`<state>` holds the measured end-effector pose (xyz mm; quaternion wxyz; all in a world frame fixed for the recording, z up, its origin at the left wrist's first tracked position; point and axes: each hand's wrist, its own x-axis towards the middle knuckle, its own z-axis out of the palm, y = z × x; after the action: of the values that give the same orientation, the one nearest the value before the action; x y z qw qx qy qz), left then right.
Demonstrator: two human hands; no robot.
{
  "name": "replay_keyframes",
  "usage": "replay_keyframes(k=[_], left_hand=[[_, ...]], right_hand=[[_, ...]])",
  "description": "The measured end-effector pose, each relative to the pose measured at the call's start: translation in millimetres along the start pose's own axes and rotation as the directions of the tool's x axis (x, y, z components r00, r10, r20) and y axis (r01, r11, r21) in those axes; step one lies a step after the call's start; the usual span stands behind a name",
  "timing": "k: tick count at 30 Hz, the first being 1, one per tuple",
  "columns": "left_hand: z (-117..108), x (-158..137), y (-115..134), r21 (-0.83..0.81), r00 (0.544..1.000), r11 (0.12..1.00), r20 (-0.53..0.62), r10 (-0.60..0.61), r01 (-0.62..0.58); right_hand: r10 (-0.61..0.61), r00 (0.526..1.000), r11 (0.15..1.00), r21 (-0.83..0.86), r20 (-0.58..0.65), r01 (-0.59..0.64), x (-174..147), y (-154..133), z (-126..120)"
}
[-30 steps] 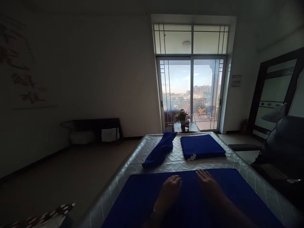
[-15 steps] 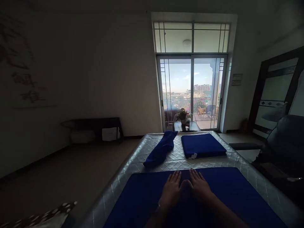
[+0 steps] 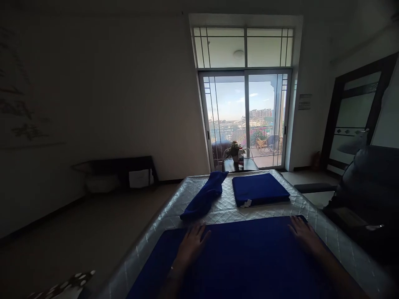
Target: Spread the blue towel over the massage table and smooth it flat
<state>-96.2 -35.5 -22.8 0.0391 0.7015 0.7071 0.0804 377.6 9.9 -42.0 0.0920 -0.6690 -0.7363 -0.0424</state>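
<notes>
A large blue cloth (image 3: 246,257) lies spread flat over the near part of the table, which has a silvery quilted cover (image 3: 215,216). My left hand (image 3: 192,245) rests palm down near its far left corner, fingers stretched out. Near the far right corner my right hand (image 3: 304,233) lies flat on the same cloth, fingers apart. Beyond it sits a folded blue cloth stack (image 3: 260,189) with a white tag at its front edge. To the left of the stack is a crumpled blue cloth (image 3: 205,195).
A small dark table (image 3: 246,165) with a potted plant (image 3: 235,150) and a bottle stands past the far edge, before a glass sliding door (image 3: 230,108). A dark armchair (image 3: 368,187) is on the right. A low dark shelf (image 3: 121,162) stands against the left wall.
My hands have slid apart across the blue cloth, the left toward its left corner and the right toward its right corner. The view has shifted slightly to the right.
</notes>
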Motion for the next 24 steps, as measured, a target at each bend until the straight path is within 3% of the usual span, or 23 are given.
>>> replay_keyframes(k=[5, 10, 17, 21, 24], left_hand=[[-5.5, -6.0, -57.4, 0.05, 0.993, 0.992, -0.03, -0.113, 0.115], [-6.1, -21.7, -103.9, 0.1, 0.971, 0.966, -0.04, -0.236, 0.239], [-7.7, -26.8, -108.3, 0.043, 0.966, 0.965, -0.047, -0.255, 0.257], [-4.0, -25.1, -112.7, 0.023, 0.968, 0.969, -0.061, -0.244, 0.246], [2.7, -23.5, -114.6, 0.044, 0.964, 0.968, -0.105, -0.243, 0.248]], right_hand=[[-0.01, 0.999, 1.0, -0.004, 0.042, 0.01, 9.4, 18.6, 10.2], [0.061, 0.996, 0.998, -0.023, 0.07, -0.059, 17.2, 23.0, 18.6], [0.118, 0.989, 0.993, -0.011, 0.086, -0.117, 16.0, 26.3, 22.4], [0.049, 0.998, 0.997, -0.062, 0.036, -0.047, 17.3, 28.9, 25.1], [0.082, 0.995, 0.995, -0.054, 0.053, -0.08, 19.3, 25.6, 22.8]])
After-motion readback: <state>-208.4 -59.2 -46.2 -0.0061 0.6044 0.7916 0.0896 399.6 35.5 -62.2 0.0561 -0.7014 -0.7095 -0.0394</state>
